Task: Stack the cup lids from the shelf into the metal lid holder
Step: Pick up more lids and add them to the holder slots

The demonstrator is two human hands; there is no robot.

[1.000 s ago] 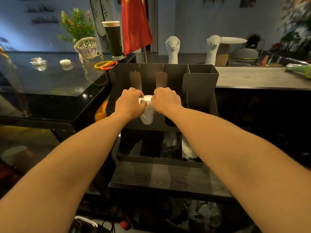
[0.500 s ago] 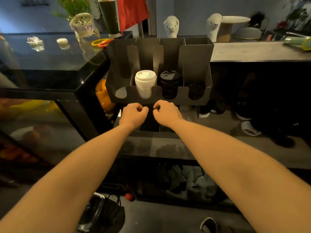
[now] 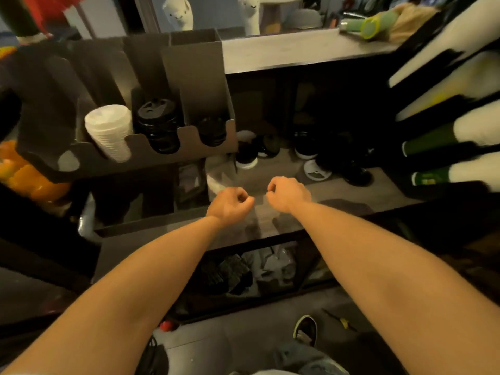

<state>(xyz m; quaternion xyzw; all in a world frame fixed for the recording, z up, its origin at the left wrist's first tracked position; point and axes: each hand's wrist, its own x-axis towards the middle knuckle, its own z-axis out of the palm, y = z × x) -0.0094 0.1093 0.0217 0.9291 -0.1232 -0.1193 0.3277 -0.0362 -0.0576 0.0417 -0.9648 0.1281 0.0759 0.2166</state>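
Both hands were closed loosely, fingers curled into the palms, with nothing visible in either. The left hand and right hand hovered side by side, not touching, at frame centre over the front edge of the shelf.

Loose lids sat further back on it: a white lid lying flat, with dark lids beside and behind it; I could not count them in the gloom.

I judged them to be thin moulded plastic: light, springy, easily dented at the dome. Best taken by the rim, pinched across opposite edges.

In the metal lid holder, centre left, the white stack and black stack leaned back. Their long axes ran from the front lip up toward the rear wall, tops facing up and forward.
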